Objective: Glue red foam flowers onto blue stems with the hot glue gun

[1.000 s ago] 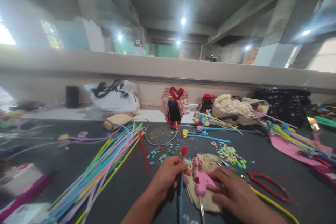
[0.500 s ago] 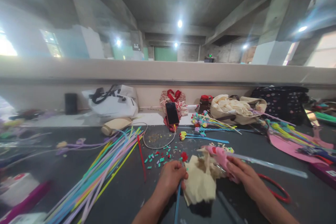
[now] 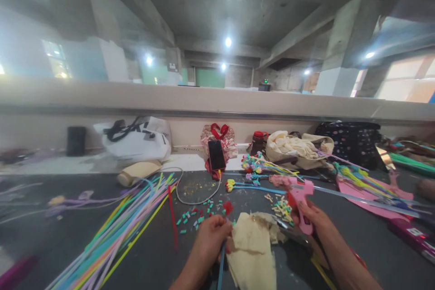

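Near the bottom centre, my left hand [image 3: 211,238] pinches a blue stem [image 3: 221,265] topped by a small red flower [image 3: 228,208]. My right hand [image 3: 317,222] is wrapped round the handle of a pink glue gun [image 3: 302,195], whose nozzle points left; a long clear glue stick [image 3: 360,199] sticks out behind it. Between my hands lies a crumpled cream cloth [image 3: 251,244] on the dark table. Small green and red pieces [image 3: 190,218] are scattered left of the flower. A pile of pale and yellow bits [image 3: 282,208] sits left of the glue gun.
Long coloured stems [image 3: 115,235] spread over the left side. A phone [image 3: 216,155] leans on a patterned bag at the back. Finished flower stems [image 3: 253,163], a cream cloth bag [image 3: 295,147] and a black dotted bag [image 3: 348,145] stand at the back right.
The glue gun in my right hand has lifted off the cloth and moved right and up, and now shows more clearly. My left hand still holds the stem. The view has shifted slightly.
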Action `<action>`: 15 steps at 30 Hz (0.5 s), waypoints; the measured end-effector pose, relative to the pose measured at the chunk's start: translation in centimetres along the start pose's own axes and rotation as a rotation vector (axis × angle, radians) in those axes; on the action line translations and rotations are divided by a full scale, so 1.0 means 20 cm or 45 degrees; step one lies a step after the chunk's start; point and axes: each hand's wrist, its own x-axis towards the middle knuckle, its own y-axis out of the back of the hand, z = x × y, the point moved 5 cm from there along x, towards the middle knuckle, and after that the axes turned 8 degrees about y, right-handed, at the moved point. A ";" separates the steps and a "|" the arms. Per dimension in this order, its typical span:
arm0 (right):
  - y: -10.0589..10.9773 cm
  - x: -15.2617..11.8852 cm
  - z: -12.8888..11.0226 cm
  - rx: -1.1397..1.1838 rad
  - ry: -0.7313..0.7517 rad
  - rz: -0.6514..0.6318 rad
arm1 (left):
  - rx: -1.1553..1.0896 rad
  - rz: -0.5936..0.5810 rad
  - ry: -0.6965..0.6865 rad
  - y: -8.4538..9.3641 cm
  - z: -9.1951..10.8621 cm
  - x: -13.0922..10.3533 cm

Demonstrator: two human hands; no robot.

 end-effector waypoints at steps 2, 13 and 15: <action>-0.09 -0.01 -0.01 0.003 -0.034 -0.155 | -0.105 0.013 -0.055 0.04 0.04 -0.01; -0.43 -0.09 0.03 -0.508 0.079 -0.689 | -0.249 0.040 -0.051 0.17 0.06 -0.04; -0.44 -0.11 0.06 -0.647 0.136 -0.735 | -0.227 0.042 -0.038 0.18 0.05 -0.03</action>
